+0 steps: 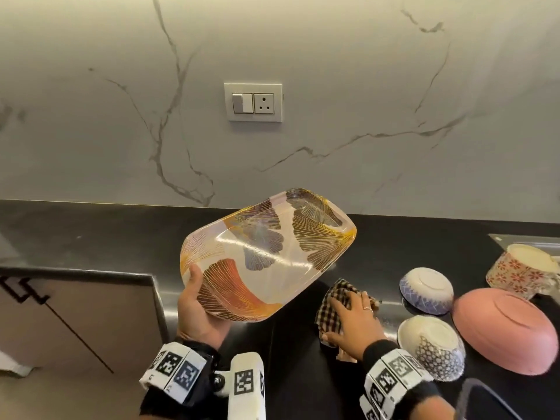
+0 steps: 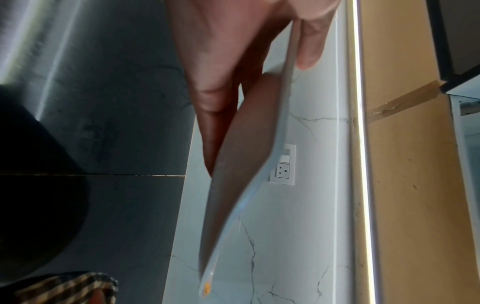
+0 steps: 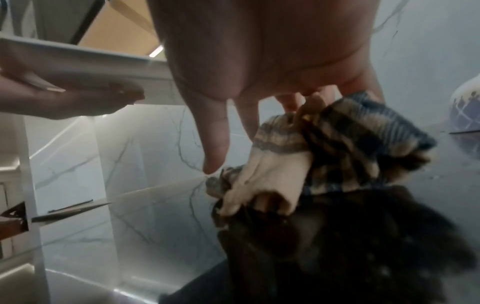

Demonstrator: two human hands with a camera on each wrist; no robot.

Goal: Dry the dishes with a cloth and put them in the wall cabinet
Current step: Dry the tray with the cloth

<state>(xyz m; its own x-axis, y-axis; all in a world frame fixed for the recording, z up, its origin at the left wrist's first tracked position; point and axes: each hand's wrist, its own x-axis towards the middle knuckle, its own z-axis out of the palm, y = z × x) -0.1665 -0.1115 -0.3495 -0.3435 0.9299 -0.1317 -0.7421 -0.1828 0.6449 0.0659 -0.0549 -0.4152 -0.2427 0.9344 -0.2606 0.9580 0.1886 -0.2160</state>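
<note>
A rectangular plate (image 1: 266, 253) with a gold, orange and grey leaf pattern is held tilted above the black counter (image 1: 91, 237). My left hand (image 1: 200, 292) grips its near left edge, thumb on top and fingers underneath. The left wrist view shows the plate (image 2: 241, 164) edge-on, pinched between the thumb and fingers of that hand (image 2: 259, 86). A brown checked cloth (image 1: 331, 310) lies crumpled on the counter to the right of the plate. My right hand (image 1: 351, 313) rests on it with spread fingers. In the right wrist view the fingers (image 3: 293, 102) press into the cloth (image 3: 337, 148).
Upside down on the counter to the right lie a blue-white bowl (image 1: 427, 291), a dotted bowl (image 1: 431, 347) and a large pink bowl (image 1: 506, 331); a floral cup (image 1: 524, 268) stands behind. A socket plate (image 1: 253, 102) is on the marble wall. The counter edge drops away at left.
</note>
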